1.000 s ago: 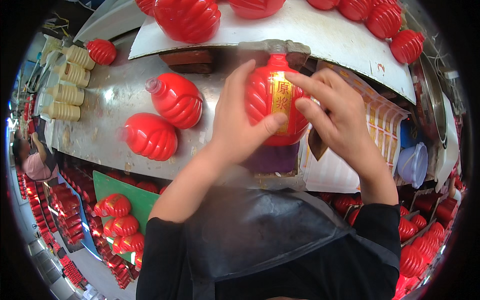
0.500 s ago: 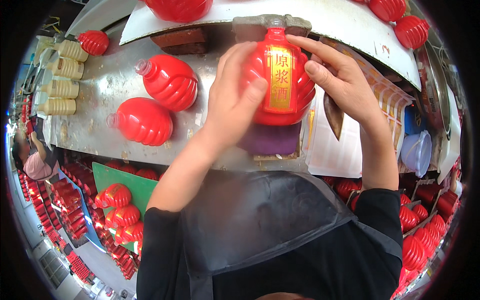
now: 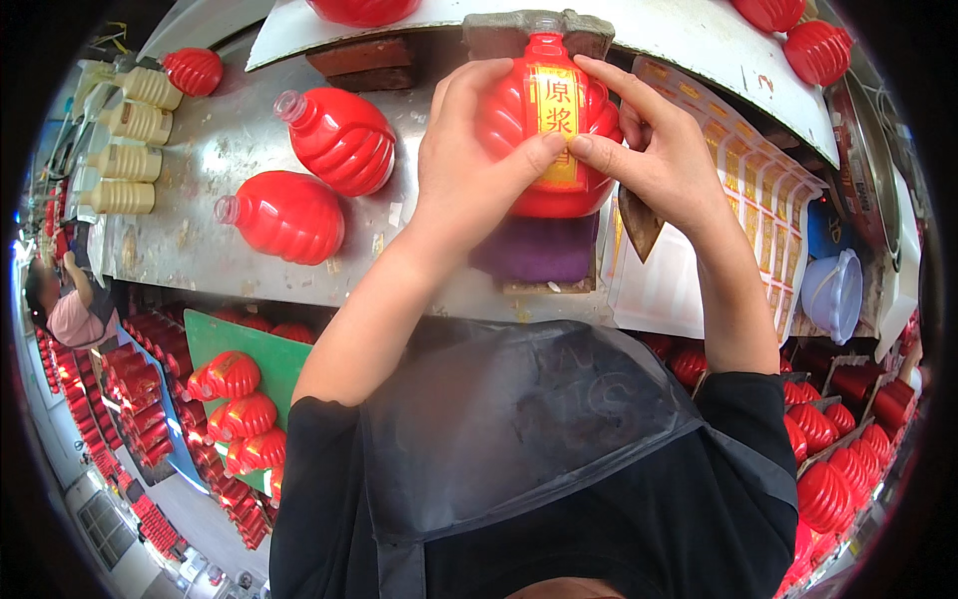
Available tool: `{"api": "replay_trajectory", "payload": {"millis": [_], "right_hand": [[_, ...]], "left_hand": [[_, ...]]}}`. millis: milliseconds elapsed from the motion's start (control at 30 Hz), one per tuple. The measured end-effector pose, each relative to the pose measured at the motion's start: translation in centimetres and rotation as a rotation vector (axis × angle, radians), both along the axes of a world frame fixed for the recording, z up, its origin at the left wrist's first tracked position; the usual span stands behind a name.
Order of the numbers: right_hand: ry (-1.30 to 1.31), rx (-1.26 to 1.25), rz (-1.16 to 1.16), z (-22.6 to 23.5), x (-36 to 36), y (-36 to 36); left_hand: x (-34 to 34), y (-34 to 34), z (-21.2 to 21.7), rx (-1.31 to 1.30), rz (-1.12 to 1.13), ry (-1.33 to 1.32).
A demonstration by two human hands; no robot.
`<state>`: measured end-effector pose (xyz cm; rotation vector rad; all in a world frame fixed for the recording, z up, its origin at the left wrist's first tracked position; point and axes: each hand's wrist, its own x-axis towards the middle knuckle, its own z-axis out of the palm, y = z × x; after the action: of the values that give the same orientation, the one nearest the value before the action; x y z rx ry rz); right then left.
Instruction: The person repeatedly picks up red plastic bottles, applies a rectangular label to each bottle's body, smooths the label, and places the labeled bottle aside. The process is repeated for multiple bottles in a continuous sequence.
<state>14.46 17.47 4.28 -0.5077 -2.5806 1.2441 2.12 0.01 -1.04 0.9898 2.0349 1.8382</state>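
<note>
A red glossy bottle (image 3: 564,205) with swirled ridges and a clear neck lies with its neck pointing away, against a grey cloth-covered rest (image 3: 481,36). On its face is an upright gold label (image 3: 559,95) with red edges. My left hand (image 3: 474,150) wraps the left side and my right hand (image 3: 664,150) the right. Both thumbs press the label's lower part, their tips nearly meeting, and cover some of it. From beneath my right palm juts a pointed, flat blade (image 3: 639,228); its grip is hidden. A purple cloth pad (image 3: 544,250) sits at the bottle's near end.
Two red bottles (image 3: 344,140) lie to the left on the metal table (image 3: 200,240). Cream bottles (image 3: 130,160) line its far left. Right of my hands is a sheet of gold labels (image 3: 763,190), beside a pale bucket (image 3: 831,295). A white board (image 3: 699,50) spans the back.
My left thumb has come down onto the label, and my right thumb has moved left to meet it. The blade has shifted left with my right hand. The whole view has shifted slightly.
</note>
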Motion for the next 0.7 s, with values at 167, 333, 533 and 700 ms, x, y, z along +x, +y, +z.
{"api": "replay_trajectory", "payload": {"millis": [167,333,533,700], "right_hand": [[0.019,0.011,-0.013,0.0,-0.1,0.0],[0.002,0.031,-0.020,0.0,-0.1,-0.1],[0.014,-0.064,0.047,-0.1,-0.1,0.6],[-0.005,-0.110,0.059,-0.4,-0.1,1.1]], "left_hand": [[0.0,0.0,0.1,-0.021,0.005,0.007],[0.0,-0.1,0.1,0.001,-0.013,-0.033],[-0.3,-0.1,0.2,0.092,-0.070,-0.234],[-0.2,-0.1,0.4,-0.017,-0.028,-0.090]]}}
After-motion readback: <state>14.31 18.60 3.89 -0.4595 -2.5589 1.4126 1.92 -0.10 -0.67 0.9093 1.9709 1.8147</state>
